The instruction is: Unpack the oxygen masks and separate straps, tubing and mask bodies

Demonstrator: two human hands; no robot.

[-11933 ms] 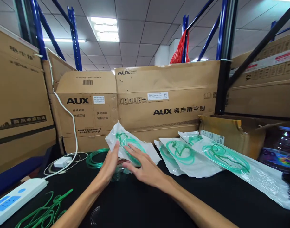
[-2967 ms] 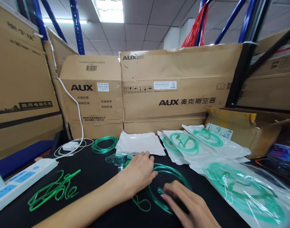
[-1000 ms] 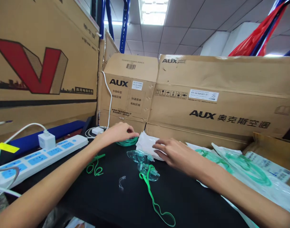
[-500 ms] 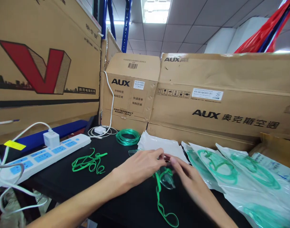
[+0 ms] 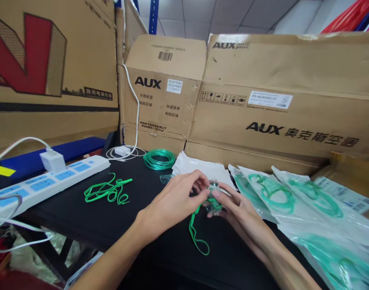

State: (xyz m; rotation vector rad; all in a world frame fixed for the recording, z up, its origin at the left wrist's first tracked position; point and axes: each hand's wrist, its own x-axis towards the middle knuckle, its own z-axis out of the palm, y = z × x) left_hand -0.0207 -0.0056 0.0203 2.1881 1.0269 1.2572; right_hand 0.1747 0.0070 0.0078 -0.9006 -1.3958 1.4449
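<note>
**Both hands pinch a clear mask over the black tabletop**

Head view: the left hand [image 5: 175, 197] and the right hand [image 5: 235, 205] meet near the middle of the black tabletop [image 5: 81, 217], fingertips closed together on a small clear plastic mask [image 5: 213, 196] held just above the surface. A green elastic strap [image 5: 196, 233] hangs from the mask and loops down onto the tabletop between the two forearms. Just behind the hands lies an empty white pouch [image 5: 202, 169], and beside it, further back, a coil of green tubing [image 5: 159, 158]. To the right, sealed packets [image 5: 272, 193] with green tubing inside overlap one another and run toward the near right corner. To the left, a loose tangle of green straps [image 5: 107, 192] lies well apart from the hands, near a white power strip [image 5: 48, 181] with a charger [image 5: 53, 160] plugged in. Large cardboard boxes [image 5: 263, 100] marked AUX stand along the back edge
</note>
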